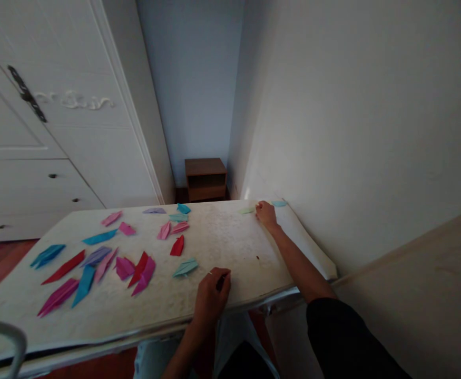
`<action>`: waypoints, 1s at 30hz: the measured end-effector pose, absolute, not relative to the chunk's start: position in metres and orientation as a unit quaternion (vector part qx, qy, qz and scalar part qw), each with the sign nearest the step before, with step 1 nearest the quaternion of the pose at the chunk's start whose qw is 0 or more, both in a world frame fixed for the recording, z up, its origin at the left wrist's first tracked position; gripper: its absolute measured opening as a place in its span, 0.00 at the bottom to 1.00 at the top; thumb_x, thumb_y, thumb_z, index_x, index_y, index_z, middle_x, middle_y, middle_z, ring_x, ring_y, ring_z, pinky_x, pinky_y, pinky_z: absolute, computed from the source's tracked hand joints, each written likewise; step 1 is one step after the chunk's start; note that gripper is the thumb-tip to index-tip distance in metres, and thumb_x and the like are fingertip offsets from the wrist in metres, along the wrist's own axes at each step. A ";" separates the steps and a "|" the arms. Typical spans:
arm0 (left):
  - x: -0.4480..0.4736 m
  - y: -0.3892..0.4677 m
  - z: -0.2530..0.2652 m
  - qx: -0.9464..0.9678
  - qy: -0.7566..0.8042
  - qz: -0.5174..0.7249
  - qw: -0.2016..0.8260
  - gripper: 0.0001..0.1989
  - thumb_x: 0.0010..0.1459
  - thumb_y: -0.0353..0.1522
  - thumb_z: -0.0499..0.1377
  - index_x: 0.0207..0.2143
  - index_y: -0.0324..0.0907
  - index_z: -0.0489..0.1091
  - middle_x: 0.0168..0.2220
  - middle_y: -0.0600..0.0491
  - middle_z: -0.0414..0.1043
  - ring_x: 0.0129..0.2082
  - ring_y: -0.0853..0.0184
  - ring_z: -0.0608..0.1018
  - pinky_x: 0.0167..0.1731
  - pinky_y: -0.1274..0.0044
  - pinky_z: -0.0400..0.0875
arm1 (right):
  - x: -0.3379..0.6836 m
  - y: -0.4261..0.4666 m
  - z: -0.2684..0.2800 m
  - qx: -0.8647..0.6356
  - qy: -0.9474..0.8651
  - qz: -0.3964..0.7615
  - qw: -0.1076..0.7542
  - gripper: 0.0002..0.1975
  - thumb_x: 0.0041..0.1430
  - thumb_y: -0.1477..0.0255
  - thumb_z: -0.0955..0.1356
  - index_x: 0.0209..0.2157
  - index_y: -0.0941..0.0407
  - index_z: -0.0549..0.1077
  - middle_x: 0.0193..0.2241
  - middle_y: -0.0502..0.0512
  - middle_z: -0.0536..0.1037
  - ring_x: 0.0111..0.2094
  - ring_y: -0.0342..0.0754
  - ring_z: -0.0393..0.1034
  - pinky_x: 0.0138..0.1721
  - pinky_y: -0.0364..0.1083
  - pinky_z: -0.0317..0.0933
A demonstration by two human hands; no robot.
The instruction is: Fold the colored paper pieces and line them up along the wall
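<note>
My right hand (266, 215) reaches to the far right of the table, its fingers pinched at the end of a pale green folded paper (247, 210). Just beyond that hand lies a light blue folded paper (278, 203). Close to the near edge, my left hand (213, 291) is loosely curled, thumb against fingers, with nothing visible in it. Left of it sits a pale turquoise folded paper (185, 267). A red folded paper (177, 246), a magenta one (144, 276) and several more in blue, pink and purple are scattered over the left half.
The pale-covered table (230, 242) meets a white wall (352, 131) on the right. A white wardrobe (96, 105) rises behind its left side. A small brown nightstand (205, 168) stands in the back corner. A curved grey metal bar (17, 337) shows at lower left.
</note>
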State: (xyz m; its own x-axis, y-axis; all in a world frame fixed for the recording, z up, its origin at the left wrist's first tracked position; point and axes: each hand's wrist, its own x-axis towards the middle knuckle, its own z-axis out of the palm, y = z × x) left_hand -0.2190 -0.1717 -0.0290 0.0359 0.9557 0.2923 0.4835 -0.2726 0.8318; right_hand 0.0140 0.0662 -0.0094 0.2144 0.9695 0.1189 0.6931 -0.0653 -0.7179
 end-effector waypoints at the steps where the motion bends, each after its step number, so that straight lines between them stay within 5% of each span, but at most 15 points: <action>1: -0.219 -0.173 -0.029 0.673 0.537 0.436 0.262 0.11 0.61 0.36 0.53 0.36 0.41 0.74 0.31 0.49 0.77 0.32 0.64 0.78 0.34 0.73 0.71 | 0.014 0.061 -0.010 -0.695 -0.619 0.176 0.322 0.11 0.63 0.74 0.63 0.43 0.60 0.75 0.41 0.64 0.80 0.45 0.52 0.74 0.46 0.48 0.66; 6: -0.219 -0.174 -0.030 0.688 0.525 0.437 0.247 0.10 0.61 0.34 0.53 0.36 0.42 0.74 0.31 0.50 0.76 0.31 0.64 0.77 0.33 0.73 0.71 | 0.001 0.035 -0.017 -0.620 -0.749 0.098 0.211 0.16 0.61 0.72 0.65 0.50 0.56 0.75 0.58 0.59 0.70 0.61 0.51 0.59 0.62 0.47 0.51; 14: -0.219 -0.174 -0.035 0.701 0.520 0.428 0.235 0.09 0.62 0.34 0.53 0.36 0.43 0.73 0.32 0.49 0.76 0.32 0.64 0.77 0.35 0.73 0.71 | -0.014 0.042 -0.025 -0.604 -0.788 0.031 0.115 0.21 0.67 0.65 0.60 0.57 0.60 0.68 0.62 0.64 0.64 0.64 0.50 0.53 0.64 0.50 0.45; 30: -0.218 -0.177 -0.032 0.710 0.518 0.415 0.236 0.10 0.62 0.33 0.52 0.37 0.42 0.73 0.32 0.49 0.75 0.33 0.64 0.77 0.36 0.72 0.70 | -0.030 0.051 -0.017 -0.646 -0.741 0.065 0.172 0.20 0.65 0.67 0.62 0.54 0.63 0.70 0.61 0.69 0.64 0.63 0.57 0.56 0.62 0.53 0.48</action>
State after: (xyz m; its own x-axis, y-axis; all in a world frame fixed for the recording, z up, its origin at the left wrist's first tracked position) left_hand -0.2181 -0.1767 -0.0324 0.1199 0.9310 0.3447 0.5389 -0.3526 0.7650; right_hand -0.0297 0.0511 -0.0173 -0.1068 0.9796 0.1705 0.9347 0.1574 -0.3186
